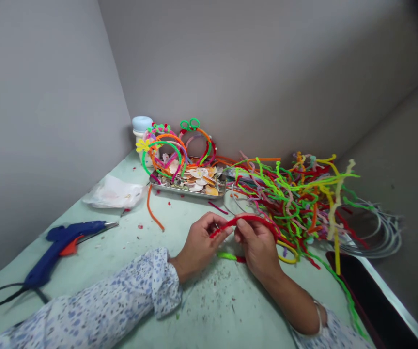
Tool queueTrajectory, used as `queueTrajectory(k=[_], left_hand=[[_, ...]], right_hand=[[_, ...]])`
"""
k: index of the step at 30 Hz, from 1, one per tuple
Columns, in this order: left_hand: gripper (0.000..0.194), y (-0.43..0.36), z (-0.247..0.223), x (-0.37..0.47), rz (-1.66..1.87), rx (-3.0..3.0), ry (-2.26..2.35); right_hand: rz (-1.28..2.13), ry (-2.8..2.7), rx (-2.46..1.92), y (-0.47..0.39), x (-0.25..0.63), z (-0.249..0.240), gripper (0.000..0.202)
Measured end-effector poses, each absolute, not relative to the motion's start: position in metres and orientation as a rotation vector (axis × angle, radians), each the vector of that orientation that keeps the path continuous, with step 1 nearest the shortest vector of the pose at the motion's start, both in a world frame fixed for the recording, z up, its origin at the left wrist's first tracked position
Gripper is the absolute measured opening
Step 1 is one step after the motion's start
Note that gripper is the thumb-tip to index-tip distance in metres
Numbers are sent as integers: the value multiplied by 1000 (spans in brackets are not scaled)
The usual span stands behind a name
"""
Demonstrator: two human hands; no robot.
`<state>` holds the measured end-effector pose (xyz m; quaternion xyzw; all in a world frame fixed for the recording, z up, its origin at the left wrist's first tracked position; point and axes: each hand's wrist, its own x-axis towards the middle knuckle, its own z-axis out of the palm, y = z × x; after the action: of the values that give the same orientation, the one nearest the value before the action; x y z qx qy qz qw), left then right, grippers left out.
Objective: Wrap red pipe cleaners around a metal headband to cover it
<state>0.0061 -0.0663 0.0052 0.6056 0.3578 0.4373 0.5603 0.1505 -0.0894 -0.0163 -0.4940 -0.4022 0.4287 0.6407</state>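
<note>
Red strip [247, 219]: fuzzy, bowed in an arc, held above the near middle of the table [129, 261]. Left hand [201, 247] was narrow, pinching the strip's left end between thumb and fingers. Right hand [261, 247] pinched it just to the right, thumb on top; the rest curved away over the fingers. The fingertips of the two hands were close together.

Beneath the hands, a green-and-red piece [226, 256] lay partly hidden by the right hand. Table surface: pale green, matt, strewn with dark specks and red scraps, densest between the forearms. A loose orange strip [149, 208] lay left of the hands.

Far of the hands stood a metal tray [190, 195] of shells [201, 180], with colourful hoops [174, 137] propped on and behind it. A tub [142, 123] with a light blue lid stood in the far left corner. Left: a whitish packet [116, 191]; its faint marks were too blurred to read. Nearer, a blue glue gun [52, 257] with an orange trigger, nozzle to the right.

Right: a tangled heap of bright strips [288, 194], a coil of pale wire [392, 242] and a dark flat slab [364, 291].

Room: plain grey walls [248, 72] rose at the table's left and far sides; the far right was shaded.
</note>
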Motion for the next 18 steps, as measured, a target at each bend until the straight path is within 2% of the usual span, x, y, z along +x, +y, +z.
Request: queueTrajectory(k=[18], left_hand=[[25,-55,3,8,835,1112,689]], right_hand=[[1004,-933,-1052,-90,153,-16,22]])
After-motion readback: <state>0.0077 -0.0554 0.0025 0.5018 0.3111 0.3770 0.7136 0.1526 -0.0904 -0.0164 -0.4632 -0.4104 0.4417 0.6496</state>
